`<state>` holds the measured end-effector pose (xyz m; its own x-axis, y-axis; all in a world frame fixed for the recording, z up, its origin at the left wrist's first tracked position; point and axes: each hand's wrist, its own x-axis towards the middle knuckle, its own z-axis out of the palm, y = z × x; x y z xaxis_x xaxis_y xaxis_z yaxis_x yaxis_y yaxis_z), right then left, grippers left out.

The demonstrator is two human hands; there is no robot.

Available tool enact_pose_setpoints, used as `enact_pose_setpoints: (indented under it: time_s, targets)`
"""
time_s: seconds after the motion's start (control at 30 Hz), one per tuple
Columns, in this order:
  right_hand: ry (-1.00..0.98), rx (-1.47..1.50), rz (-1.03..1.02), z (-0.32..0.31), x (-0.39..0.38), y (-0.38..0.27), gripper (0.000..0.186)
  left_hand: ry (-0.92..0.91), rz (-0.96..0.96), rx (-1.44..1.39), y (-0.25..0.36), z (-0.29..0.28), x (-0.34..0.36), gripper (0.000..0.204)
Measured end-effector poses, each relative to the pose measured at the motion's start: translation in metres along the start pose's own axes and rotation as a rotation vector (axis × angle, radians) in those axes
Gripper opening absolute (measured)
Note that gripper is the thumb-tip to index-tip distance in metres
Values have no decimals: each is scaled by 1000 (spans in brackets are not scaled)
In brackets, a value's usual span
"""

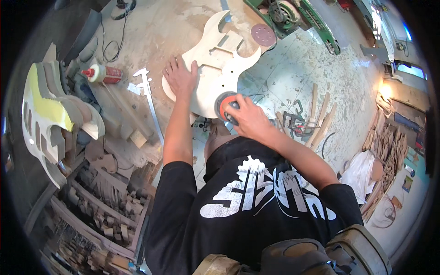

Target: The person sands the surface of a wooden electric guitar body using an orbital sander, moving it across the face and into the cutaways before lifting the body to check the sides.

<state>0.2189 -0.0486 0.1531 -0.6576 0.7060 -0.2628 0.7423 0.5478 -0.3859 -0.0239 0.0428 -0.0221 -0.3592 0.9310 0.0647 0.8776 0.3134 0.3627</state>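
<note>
A pale wooden guitar body [206, 68], with cut-out pockets and two pointed horns at its far end, lies flat on a workbench. My left hand [181, 78] rests on its left side, fingers spread and holding nothing. At the near right edge of the body, my right hand [247, 117] is wrapped round a red and black orbital sander [227, 107]. The sander's round pad sits on the wood there; its underside is hidden. A round maroon sanding disc [263, 35] with holes lies just beyond the right horn.
Left on the bench are a caliper [147, 87] and a red-and-white glue bottle [103, 74]. More guitar bodies [43, 107] stand at far left above shelves of wood offcuts [110, 220]. A green machine [293, 18] is beyond. Clamps [300, 123] and wood strips lie right.
</note>
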Motion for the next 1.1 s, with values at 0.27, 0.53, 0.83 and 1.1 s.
enact_pose_setpoints:
  time_s: [0.27, 0.53, 0.83, 1.1]
  targets:
    - [44, 5, 169, -10, -16, 40, 66, 8, 8, 16, 3, -2, -1, 75]
    - [301, -36, 418, -50, 8, 117, 65, 34, 24, 37, 2, -1, -3, 74]
    - [373, 28, 367, -50, 40, 140, 64, -5, 2, 35, 3, -4, -2, 74]
    - [312, 21, 412, -53, 33, 140, 63, 8, 19, 32, 4, -5, -3, 75]
